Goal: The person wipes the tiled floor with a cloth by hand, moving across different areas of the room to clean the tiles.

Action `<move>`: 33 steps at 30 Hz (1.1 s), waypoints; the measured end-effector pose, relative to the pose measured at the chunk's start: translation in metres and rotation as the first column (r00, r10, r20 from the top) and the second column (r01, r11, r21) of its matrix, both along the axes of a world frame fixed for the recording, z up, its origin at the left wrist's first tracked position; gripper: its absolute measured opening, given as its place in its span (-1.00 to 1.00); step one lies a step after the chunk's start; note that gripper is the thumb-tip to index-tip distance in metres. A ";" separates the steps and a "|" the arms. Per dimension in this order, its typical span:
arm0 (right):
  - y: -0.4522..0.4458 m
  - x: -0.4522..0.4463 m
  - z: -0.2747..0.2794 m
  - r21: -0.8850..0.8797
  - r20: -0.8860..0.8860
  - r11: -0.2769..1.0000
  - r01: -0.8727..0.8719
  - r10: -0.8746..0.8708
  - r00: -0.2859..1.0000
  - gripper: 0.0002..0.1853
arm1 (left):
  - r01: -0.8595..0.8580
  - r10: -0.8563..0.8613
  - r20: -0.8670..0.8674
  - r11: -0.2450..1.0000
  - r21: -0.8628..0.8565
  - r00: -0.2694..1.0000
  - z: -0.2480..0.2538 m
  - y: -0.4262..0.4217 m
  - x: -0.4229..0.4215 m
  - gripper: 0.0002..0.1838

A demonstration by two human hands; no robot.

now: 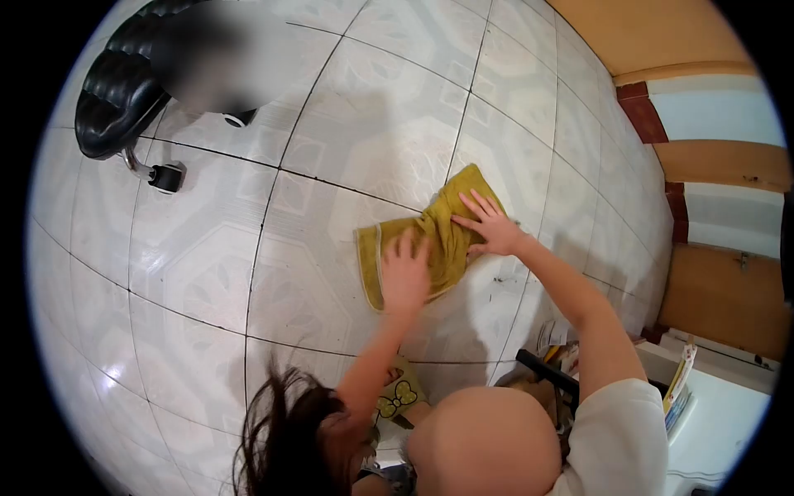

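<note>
While both arms are reaching forward and down to the tiled floor [198, 273], the left hand [405, 279] is lying palm down over the near left part of a mustard-yellow cloth [447, 227], its forearm running up past the loose dark hair [285, 430] and its fingers pointing away from the body. Its grip is looking fairly open, with the fingers extending and slightly parting over the fabric, though blur is hiding how firmly the tips are touching. The right hand [495, 233] is coming in from the right on an almost straight arm below a white sleeve [620, 438], and it is resting palm down on the right part of the cloth. Its grip is showing wide, the fingers fanning out over the fabric and the thumb standing apart from them, near the cloth's lower right edge. The cloth is lying directly on the floor, bunching into folds between the two hands, while its pale-trimmed left end is spreading flatter. A bare knee [488, 442] is bending up between the arms, and footwear with a bow pattern [399, 400] is showing beside it. A black padded chair [120, 91] is standing well apart at the upper left, one caster [166, 178] touching the floor.
</note>
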State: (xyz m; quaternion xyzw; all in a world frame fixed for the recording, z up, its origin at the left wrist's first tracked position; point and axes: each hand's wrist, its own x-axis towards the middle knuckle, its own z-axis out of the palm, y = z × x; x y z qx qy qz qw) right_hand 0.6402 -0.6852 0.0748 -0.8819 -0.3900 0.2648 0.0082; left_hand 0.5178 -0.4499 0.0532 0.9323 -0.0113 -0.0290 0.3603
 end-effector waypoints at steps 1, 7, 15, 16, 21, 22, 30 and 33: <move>0.001 0.004 0.006 0.061 -0.006 0.998 0.011 -0.011 1.000 -0.25 | -0.010 0.012 0.028 0.999 -0.054 1.000 -0.003 0.016 0.003 -0.50; 0.007 0.013 0.002 0.412 0.005 0.711 0.570 -0.628 0.778 -0.53 | 0.049 -0.059 0.117 0.995 0.086 0.991 -0.009 0.064 0.027 -0.54; 0.036 0.003 -0.027 0.463 0.254 0.710 0.531 -0.680 0.688 -0.50 | 0.069 -0.100 0.157 0.980 0.189 0.982 -0.016 0.060 0.012 -0.51; 0.039 -0.001 -0.027 0.472 0.241 0.694 0.544 -0.695 0.677 -0.48 | 0.087 -0.117 0.152 0.978 0.189 0.981 -0.012 0.059 0.009 -0.48; 0.058 -0.019 -0.036 0.493 0.346 0.704 0.511 -0.698 0.628 -0.42 | 0.154 -0.194 0.109 0.941 0.302 0.975 -0.006 0.043 0.002 -0.35; 0.058 -0.021 -0.041 0.512 0.337 0.685 0.518 -0.715 0.612 -0.43 | 0.158 -0.197 0.097 0.937 0.311 0.976 -0.008 0.040 0.003 -0.36; 0.009 -0.057 -0.052 0.534 0.324 0.615 0.580 -0.782 0.532 -0.60 | 0.213 -0.274 0.114 0.901 0.378 0.955 -0.029 -0.009 -0.020 -0.45; -0.020 -0.067 -0.046 0.487 0.381 0.622 0.613 -0.783 0.492 -0.63 | 0.253 -0.290 0.064 0.907 0.338 0.955 -0.038 -0.057 -0.037 -0.56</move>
